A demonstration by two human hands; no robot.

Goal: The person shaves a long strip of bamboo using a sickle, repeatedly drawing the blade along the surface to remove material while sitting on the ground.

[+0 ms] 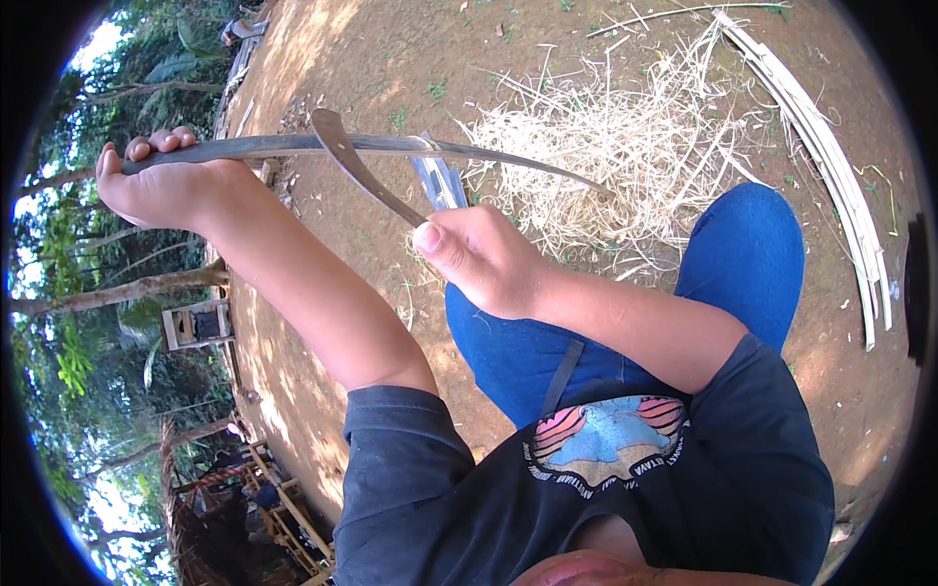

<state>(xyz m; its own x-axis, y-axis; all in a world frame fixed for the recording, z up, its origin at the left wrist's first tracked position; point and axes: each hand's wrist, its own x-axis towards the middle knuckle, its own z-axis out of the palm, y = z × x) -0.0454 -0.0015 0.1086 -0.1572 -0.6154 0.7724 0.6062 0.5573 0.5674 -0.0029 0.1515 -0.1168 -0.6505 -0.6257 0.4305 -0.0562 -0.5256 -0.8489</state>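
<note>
Gripping bamboo strip (293, 146); curved knife (362, 171)

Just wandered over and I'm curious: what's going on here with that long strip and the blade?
A seated person holds a long thin strip out in front, the left hand gripping one end. The right hand grips the handle of a curved blade that crosses the strip. A pile of pale shavings lies on the bare dirt ahead of the knees, and a bundle of finished pale strips rests on the ground to the right.
</note>
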